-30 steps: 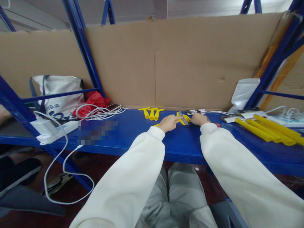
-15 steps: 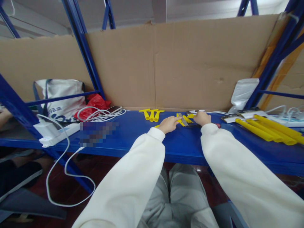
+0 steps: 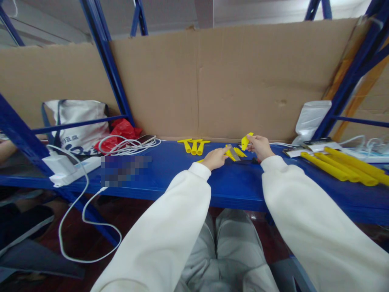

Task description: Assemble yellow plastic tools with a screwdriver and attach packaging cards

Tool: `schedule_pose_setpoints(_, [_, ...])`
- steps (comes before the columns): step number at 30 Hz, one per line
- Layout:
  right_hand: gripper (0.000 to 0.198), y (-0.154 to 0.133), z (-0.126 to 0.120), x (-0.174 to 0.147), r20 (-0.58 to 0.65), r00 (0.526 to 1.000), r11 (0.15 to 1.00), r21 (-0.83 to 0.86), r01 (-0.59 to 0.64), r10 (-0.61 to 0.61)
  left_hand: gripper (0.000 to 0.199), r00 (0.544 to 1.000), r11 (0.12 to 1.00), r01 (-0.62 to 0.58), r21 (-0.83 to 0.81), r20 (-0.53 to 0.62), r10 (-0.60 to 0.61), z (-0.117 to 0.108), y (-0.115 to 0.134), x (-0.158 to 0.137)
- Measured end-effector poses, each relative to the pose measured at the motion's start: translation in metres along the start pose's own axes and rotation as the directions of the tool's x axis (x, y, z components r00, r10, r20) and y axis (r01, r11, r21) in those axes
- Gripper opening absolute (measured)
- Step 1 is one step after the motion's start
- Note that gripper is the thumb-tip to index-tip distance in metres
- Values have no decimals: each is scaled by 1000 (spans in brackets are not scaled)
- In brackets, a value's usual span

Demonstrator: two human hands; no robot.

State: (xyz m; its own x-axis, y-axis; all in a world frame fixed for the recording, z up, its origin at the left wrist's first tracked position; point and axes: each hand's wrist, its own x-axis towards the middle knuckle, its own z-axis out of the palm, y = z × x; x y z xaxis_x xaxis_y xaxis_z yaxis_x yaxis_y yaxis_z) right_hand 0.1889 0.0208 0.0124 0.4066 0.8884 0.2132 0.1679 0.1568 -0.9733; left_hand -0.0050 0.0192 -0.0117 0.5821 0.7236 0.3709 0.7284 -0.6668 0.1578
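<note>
The left hand (image 3: 214, 158) holds a scraper (image 3: 234, 154), its grip closed around it. The scraper's grey blade sticks out toward the right hand (image 3: 259, 147), and a bit of yellow peeks out on the other side of the left hand. The right hand has a narrow grip, pinching a flat yellow piece (image 3: 244, 142) with its fingertips. That piece is up above the blue tabletop (image 3: 170, 178). More yellow bits (image 3: 240, 153) lie just beside the blade, between the two hands. Three yellow handles (image 3: 193, 148) sit close together near the cardboard (image 3: 243, 81) at the back. Far over on the right, long yellow tubes (image 3: 349, 166) lie side by side. A white bag (image 3: 82, 121) and a red bag (image 3: 121, 129) are on the left.
</note>
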Motion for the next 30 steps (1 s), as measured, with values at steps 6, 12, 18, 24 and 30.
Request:
schedule_pose_setpoints(6, [15, -9, -1, -8, 237, 969, 987, 121, -104, 73, 55, 1000, 1000, 26, -5, -1, -26, 0, 0, 0])
schedule_pose_setpoints(12, [24, -10, 6, -13, 252, 967, 997, -79, -5, 25, 59, 998, 998, 59, -6, 8, -59, 2, -1, 1])
schedule_pose_setpoints(18, [30, -8, 12, -19, 301, 953, 972, -213, 102, -34, 60, 998, 998, 68, -10, 17, -68, 2, -2, 2])
schedule_pose_setpoints(24, [39, -2, 15, -17, 292, 955, 967, -229, 116, -45, 60, 998, 998, 62, -11, 19, -62, 1, 1, 1])
schedule_pose_setpoints(30, [43, 2, 17, -12, 278, 959, 957, -262, 125, -49, 60, 998, 999, 50, -18, 24, -49, 1, 1, 1])
